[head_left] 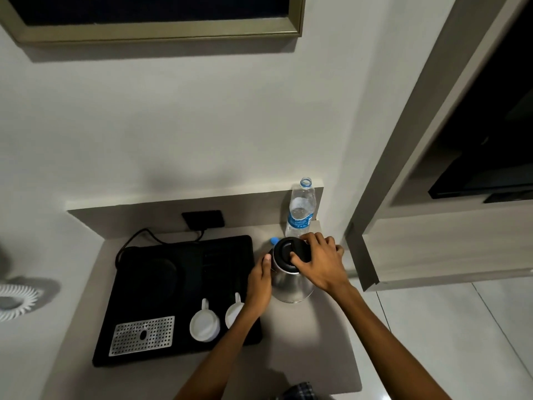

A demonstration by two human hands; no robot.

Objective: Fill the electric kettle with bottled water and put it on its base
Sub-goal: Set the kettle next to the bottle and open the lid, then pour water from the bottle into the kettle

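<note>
A steel electric kettle [290, 285] with a black lid [290, 249] stands on the grey counter, right of the black tray. My right hand [320, 262] rests on top of the lid, fingers spread over it. My left hand [259, 280] holds the kettle's left side, thumb up near the rim. Behind the kettle stands a clear water bottle [301, 207] with a blue label, uncapped and nearly empty. Its blue cap [274, 241] lies on the counter beside the kettle. The round black kettle base [150, 274] sits in the tray's back left part.
The black tray [184, 350] holds two upturned white cups [204, 324] [234, 311] and a perforated metal drip plate [142, 335]. A power cord runs from a wall socket [203, 219] to the base. A white wall is behind; a dark cabinet niche is at right.
</note>
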